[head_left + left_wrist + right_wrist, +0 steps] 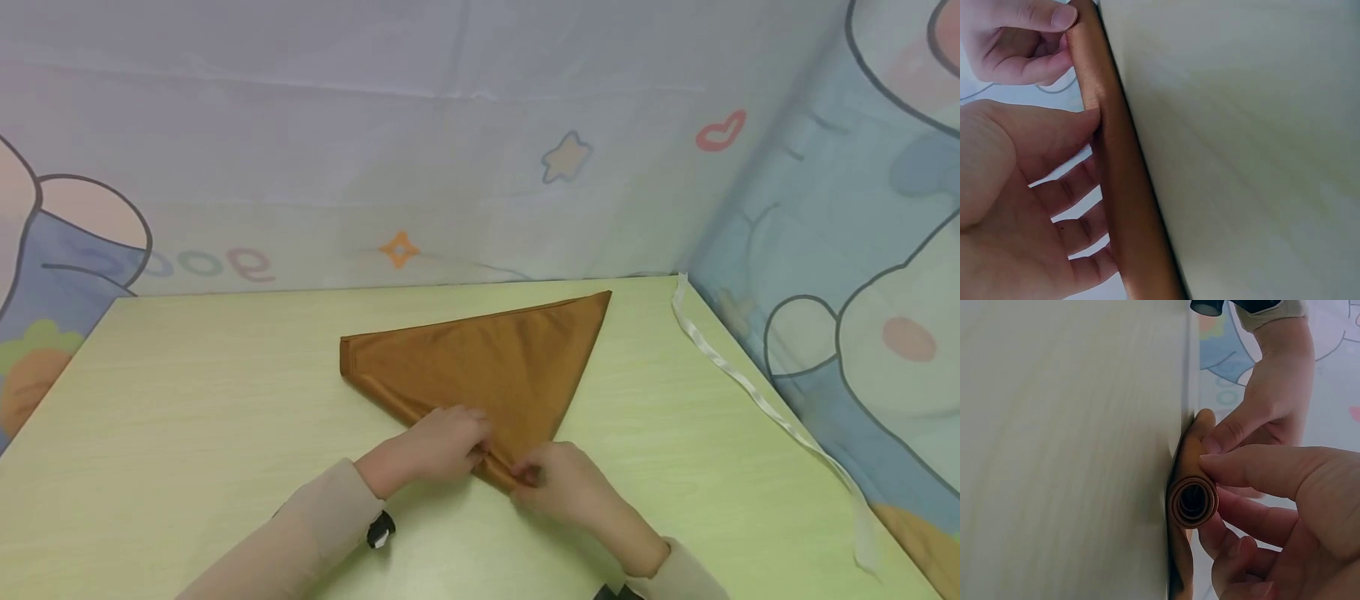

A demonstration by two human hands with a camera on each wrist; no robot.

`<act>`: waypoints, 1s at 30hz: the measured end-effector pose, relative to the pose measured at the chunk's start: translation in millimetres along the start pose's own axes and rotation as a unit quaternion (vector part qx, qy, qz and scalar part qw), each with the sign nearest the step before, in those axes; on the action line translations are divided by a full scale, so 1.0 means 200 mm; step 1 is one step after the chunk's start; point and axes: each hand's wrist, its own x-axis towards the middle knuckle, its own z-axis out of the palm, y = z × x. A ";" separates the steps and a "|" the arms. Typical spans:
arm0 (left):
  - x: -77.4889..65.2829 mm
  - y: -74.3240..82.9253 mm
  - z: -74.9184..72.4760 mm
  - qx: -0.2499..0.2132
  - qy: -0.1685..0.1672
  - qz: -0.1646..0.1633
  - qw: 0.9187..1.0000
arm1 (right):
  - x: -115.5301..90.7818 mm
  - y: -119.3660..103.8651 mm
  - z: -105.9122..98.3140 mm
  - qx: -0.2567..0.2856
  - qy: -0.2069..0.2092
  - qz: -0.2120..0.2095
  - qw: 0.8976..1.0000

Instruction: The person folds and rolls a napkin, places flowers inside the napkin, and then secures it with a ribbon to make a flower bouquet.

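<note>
A brown cloth [480, 358] lies on the table, with its near edge wound into a roll [382, 396]. Its far right corner tapers to a point. In the right wrist view the end of the roll [1193, 501] shows as a spiral of layers around a dark hollow. My left hand [446, 442] pinches the roll partway along, its thumb on the near side and fingers spread along the roll in the left wrist view. At the roll's near right end, my right hand [562, 483] pinches it between thumb and curled fingers.
The pale wood-look table [187, 417] reaches back to a printed cloth backdrop [315, 150]. A white ribbon-like strip [738, 379] runs along the table's right edge. Another printed sheet [870, 250] hangs at the right side.
</note>
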 end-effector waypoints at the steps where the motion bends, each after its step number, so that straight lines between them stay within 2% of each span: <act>1: 0.00 0.00 0.00 0.000 0.005 0.002 1.000 | 0.00 0.00 0.00 -0.003 0.002 -0.002 1.000; 10: -0.02 0.00 0.00 0.006 0.031 0.010 0.999 | 0.02 0.00 0.00 -0.026 0.012 -0.022 0.999; 14: -0.03 0.00 -0.01 0.006 0.038 0.022 0.999 | 0.03 0.02 -0.01 -0.006 0.000 -0.022 1.000; 20: -0.02 0.00 0.00 0.016 0.040 0.030 0.999 | 0.03 0.04 -0.03 0.046 -0.030 -0.009 0.998; 24: -0.02 0.00 0.00 0.031 0.036 0.027 0.999 | 0.03 0.04 -0.03 0.046 -0.033 0.001 0.998; 30: -0.01 0.00 0.00 0.030 0.035 0.032 0.998 | 0.02 0.03 -0.03 0.033 -0.019 0.026 0.999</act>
